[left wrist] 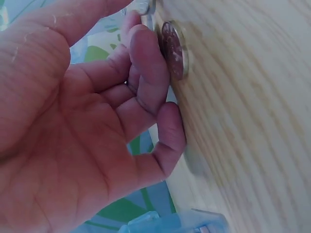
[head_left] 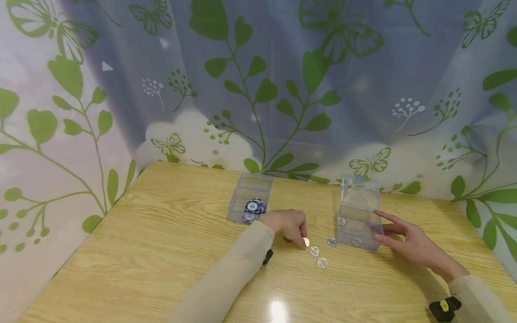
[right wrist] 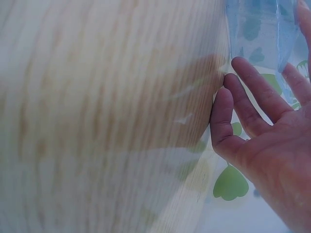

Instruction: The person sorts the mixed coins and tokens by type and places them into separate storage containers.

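In the head view my left hand (head_left: 287, 225) bends down to the table, its fingertips pinching the edge of a silver coin (head_left: 306, 242). Under that hand lies a brownish coin (left wrist: 176, 51), seen in the left wrist view beside the curled fingers. Two more silver coins, a nearer one (head_left: 322, 263) and a middle one (head_left: 314, 251), trail off toward the front. My right hand (head_left: 412, 242) touches the right side of a clear plastic box (head_left: 359, 224) with thumb and forefinger extended. Its lid (head_left: 359, 193) is raised, and coins show through the walls.
Left of centre, another clear box (head_left: 238, 204) with its lid up holds blue-and-white poker chips (head_left: 254, 207). Between the hands a single coin (head_left: 331, 242) lies close to the right box. A leaf-patterned curtain (head_left: 250, 89) hangs behind the wooden table (head_left: 133, 251).
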### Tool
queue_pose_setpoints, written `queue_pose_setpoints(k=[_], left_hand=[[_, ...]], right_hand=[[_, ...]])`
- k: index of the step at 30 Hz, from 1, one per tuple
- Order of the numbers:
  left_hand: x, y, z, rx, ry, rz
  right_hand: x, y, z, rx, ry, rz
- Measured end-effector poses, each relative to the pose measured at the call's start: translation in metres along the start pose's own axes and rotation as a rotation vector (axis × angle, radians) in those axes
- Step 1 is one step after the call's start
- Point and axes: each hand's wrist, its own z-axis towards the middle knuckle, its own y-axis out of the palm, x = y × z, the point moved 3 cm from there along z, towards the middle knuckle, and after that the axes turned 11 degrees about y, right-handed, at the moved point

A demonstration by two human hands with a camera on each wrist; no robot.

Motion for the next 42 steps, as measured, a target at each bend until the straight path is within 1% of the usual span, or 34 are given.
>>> queue_pose_setpoints(k=[3, 6, 11, 14, 17, 22, 24, 29, 32, 35, 37, 42], left_hand=[[-0.001, 0.0, 0.0, -0.003, 0.008, -0.013], [-0.002, -0.001, -0.002, 0.003, 0.029, -0.021], [-0.007, -0.002, -0.002, 0.051, 0.074, -0.042], [-0.011, -0.002, -0.003, 0.084, 0.089, -0.104], [-0.015, -0.001, -0.004, 0.108, 0.104, -0.191], [-0.021, -0.001, -0.005, 0.149, 0.127, -0.243], [-0.02, -0.003, -0.005, 0.164, 0.146, -0.226], [-0.009, -0.004, -0.003, 0.185, 0.211, -0.217], [-0.004, -0.003, 0.0, 0.193, 0.224, -0.242], [0.0, -0.002, 0.003, 0.206, 0.241, -0.236], [0.003, -0.003, 0.005, 0.231, 0.268, -0.209], [0.013, -0.008, 0.013, 0.32, 0.333, -0.124]], right_hand=[[0.0, 0.0, 0.0, -0.002, -0.002, 0.002], [-0.001, -0.001, -0.001, -0.011, 0.004, 0.011], [0.0, 0.0, 0.0, -0.011, 0.005, 0.011], [0.001, 0.001, 0.002, 0.001, -0.006, 0.004], [0.001, 0.002, 0.003, 0.006, -0.013, 0.005], [0.001, 0.002, 0.003, -0.004, -0.001, -0.003], [0.0, 0.001, 0.002, -0.003, 0.001, -0.009], [0.0, 0.0, 0.002, 0.0, 0.005, 0.0], [0.0, 0.001, 0.002, -0.005, 0.004, 0.014], [0.0, 0.001, 0.003, -0.003, 0.001, 0.012], [0.0, 0.001, 0.002, 0.0, 0.0, 0.012], [0.0, 0.001, 0.002, 0.002, -0.012, 0.016]])
